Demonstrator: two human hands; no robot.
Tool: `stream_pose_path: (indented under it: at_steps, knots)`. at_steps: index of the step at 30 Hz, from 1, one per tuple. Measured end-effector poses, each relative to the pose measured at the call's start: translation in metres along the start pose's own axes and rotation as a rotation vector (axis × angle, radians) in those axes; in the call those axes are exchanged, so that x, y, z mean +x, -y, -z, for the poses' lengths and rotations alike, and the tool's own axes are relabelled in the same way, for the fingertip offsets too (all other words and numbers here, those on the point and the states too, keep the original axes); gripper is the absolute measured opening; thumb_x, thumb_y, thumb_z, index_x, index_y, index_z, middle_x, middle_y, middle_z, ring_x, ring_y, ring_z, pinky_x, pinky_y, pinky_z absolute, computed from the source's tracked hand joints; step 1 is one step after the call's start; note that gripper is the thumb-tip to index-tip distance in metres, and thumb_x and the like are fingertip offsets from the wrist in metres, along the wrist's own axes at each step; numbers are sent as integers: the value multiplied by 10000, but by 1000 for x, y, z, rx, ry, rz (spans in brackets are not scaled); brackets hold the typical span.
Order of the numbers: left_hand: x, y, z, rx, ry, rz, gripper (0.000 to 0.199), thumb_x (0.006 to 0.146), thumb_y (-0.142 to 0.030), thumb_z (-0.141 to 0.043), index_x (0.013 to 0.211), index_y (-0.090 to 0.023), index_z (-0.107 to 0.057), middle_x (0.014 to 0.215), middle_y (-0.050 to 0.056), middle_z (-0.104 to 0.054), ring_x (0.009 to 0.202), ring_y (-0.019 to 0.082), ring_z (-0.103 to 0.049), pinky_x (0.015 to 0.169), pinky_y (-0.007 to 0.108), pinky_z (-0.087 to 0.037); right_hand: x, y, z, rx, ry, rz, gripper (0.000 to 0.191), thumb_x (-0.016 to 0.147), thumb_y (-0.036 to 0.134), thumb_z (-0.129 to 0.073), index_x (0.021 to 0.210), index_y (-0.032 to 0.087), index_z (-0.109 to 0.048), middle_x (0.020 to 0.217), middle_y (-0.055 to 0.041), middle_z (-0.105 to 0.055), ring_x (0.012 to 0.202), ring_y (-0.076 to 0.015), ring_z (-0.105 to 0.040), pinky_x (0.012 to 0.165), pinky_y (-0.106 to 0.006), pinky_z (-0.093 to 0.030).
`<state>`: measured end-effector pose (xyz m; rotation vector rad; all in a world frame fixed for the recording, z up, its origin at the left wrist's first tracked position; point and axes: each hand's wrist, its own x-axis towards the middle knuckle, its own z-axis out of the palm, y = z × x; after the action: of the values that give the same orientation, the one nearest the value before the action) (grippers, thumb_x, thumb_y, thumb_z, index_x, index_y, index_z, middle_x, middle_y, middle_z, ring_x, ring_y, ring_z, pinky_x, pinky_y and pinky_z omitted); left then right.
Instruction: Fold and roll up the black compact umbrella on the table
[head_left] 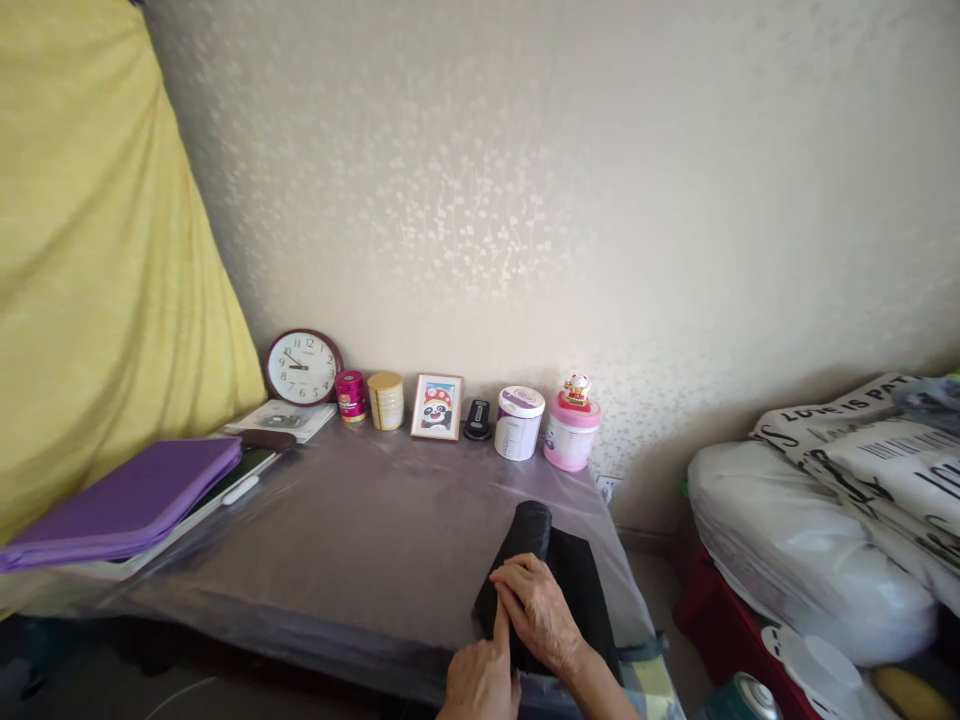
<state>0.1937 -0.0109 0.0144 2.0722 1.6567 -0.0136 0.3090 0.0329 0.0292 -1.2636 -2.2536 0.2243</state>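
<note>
Right of the half-rolled black sheet (577, 568), printed fabric (821, 428) ("LOVE IS" legible).

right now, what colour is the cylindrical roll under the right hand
Matte black cylindrical roll, seen in the head view.

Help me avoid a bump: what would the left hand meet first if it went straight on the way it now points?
Probably the right hand: its fingers lie just ahead of the left hand, over the black rolled material. Depth is unclear, and the two hands may already touch.
</note>
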Motion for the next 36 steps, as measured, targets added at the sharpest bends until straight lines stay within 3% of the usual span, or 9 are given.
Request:
stream_pose_path:
  at_steps: [4,11,15,19,22,26,31,36]
  knots:
    - [0,-2,2,7,12,29,777,740,-162,-467,1364,-71,-13,950,147,-646,859,262,-607,771,382,-453,9,-23,-4,-44,3,25,294,879,233,-351,901,241,-644,992,-19,-654,1120,-173,-448,1013,-392,-212]
    - [0,-1,4,-19,46,51,770,754,-204,-449,1361,-55,0,957,167,-640,878,268,-603,780,382,-444,47,-64,-10,-88,13,-116,318,875,249,-342,858,239,-660,1002,-7,-654,1127,-158,-439,1026,-389,-148]
    - [0,1,5,-46,40,64,724,765,-233,-423,1359,-19,-68,983,182,-625,927,287,-583,803,399,-434,64,-74,-9,-101,-11,-246,302,867,255,-353,891,237,-654,1061,0,-631,1134,-161,-429,1005,-352,-204]
    - [-1,0,3,-55,51,59,721,772,-232,-411,1358,-8,-55,955,173,-635,905,286,-589,785,396,-438,69,-86,-3,-135,-118,-403,296,860,264,-355,1001,201,-607,1084,-43,-615,1046,-162,-503,943,-298,-303]
    - [-2,-1,2,-40,35,46,698,788,-232,-390,1358,-9,-54,962,174,-632,904,284,-587,778,392,-438,54,-100,9,-143,-226,-566,326,848,273,-346,1050,144,-567,1085,-98,-606,1032,-187,-524,913,-305,-345]
    - [-5,0,1,-46,-3,29,678,799,-227,-388,1359,-17,-70,968,162,-629,914,270,-580,794,374,-430,8,-118,31,-86,-332,-742,335,818,330,-359,999,153,-577,1015,-97,-634,937,-200,-580,835,-297,-404]
    - [-10,-2,2,-28,-36,36,651,812,-229,-389,1361,-27,-102,959,160,-629,916,257,-578,802,356,-420,-45,-115,43,-17,-220,-838,289,789,341,-364,841,200,-611,843,-70,-671,747,-191,-628,669,-267,-440]
    - [-13,-3,7,-39,-19,30,660,815,-240,-389,1362,-27,-89,952,158,-631,909,255,-580,793,354,-420,-52,-92,41,56,-194,-837,309,789,394,-356,810,225,-614,840,-58,-675,790,-206,-629,659,-266,-434]
